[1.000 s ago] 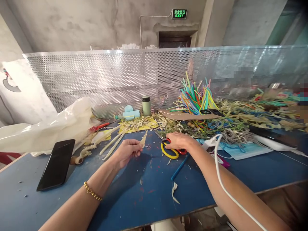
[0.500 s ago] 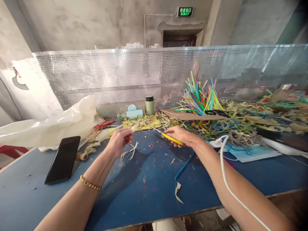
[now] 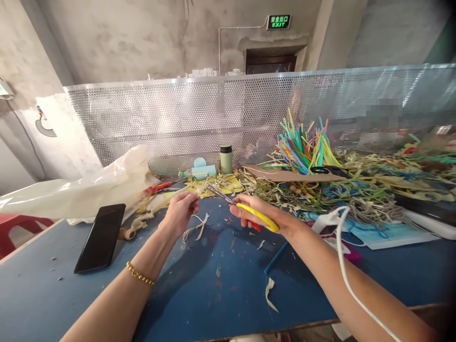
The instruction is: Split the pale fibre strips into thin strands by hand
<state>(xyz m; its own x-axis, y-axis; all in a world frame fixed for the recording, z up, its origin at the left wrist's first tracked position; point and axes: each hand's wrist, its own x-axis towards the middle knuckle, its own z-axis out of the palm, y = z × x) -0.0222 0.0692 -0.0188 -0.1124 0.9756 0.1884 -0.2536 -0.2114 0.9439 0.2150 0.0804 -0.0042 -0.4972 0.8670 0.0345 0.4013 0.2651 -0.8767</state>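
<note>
My left hand (image 3: 181, 211) is closed in a pinch on a thin pale strip (image 3: 200, 190) that sticks up past the fingertips. A whitish strip (image 3: 202, 227) dangles or lies just beside that hand; I cannot tell which. My right hand (image 3: 251, 211) grips scissors (image 3: 257, 216) with yellow and red handles. Their blades look parted and point up and left, close to the pale strip. Whether the blades touch it is unclear. Below, a blue stick (image 3: 276, 258) and a curled cream scrap (image 3: 270, 294) lie on the blue table (image 3: 199, 304).
A black phone (image 3: 100, 237) and a plastic bag (image 3: 107, 183) are at left. Behind stand a green bottle (image 3: 225, 159) and a perforated metal screen (image 3: 178, 118). Right are colourful pipe cleaners (image 3: 302, 147), tangled strips (image 3: 374, 180), a blue mask (image 3: 392, 232) and a white cable (image 3: 342, 256).
My right hand has moved left with the scissors, bringing the blades nearer the left hand's strip. The blades now look wider apart. The whole view has shifted slightly.
</note>
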